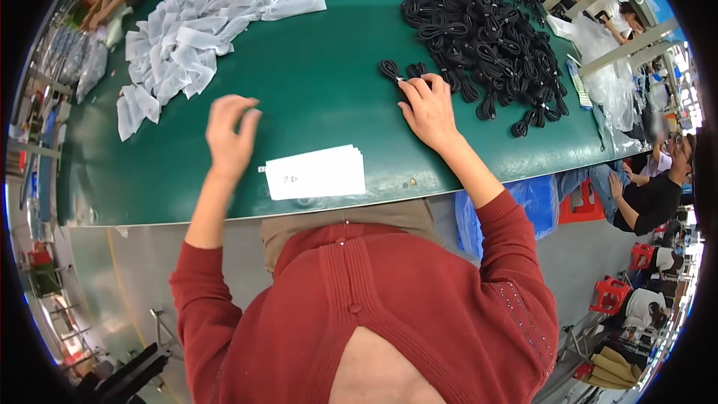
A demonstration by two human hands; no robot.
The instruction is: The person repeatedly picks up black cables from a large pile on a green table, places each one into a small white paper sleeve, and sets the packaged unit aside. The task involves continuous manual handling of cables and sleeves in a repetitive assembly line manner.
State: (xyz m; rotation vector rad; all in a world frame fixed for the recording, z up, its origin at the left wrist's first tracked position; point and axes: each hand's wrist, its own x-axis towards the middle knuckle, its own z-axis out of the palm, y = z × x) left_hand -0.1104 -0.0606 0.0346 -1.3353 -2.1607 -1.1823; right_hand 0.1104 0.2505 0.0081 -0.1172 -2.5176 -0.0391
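My left hand (230, 135) hovers over the left part of the green table, slightly blurred. Its fingers are curved with the thumb apart, and nothing shows between them. On the right, my right hand (432, 114) has its fingers on a coiled black cable bundle (389, 69) at the near-left edge of a big heap of similar cables (479, 37). The fingers partly hide that bundle, and its tie shows at the fingertips. Between my hands, near the front edge, lies a flat stack of white printed bags (318, 173).
A pile of loose whitish translucent bags (187, 37) covers the far left of the green table (329, 75). At the right edge lies clear plastic sheeting (609, 75) beside a metal frame. A blue-lined bin (508, 213) stands below the front edge. Other people sit at both sides.
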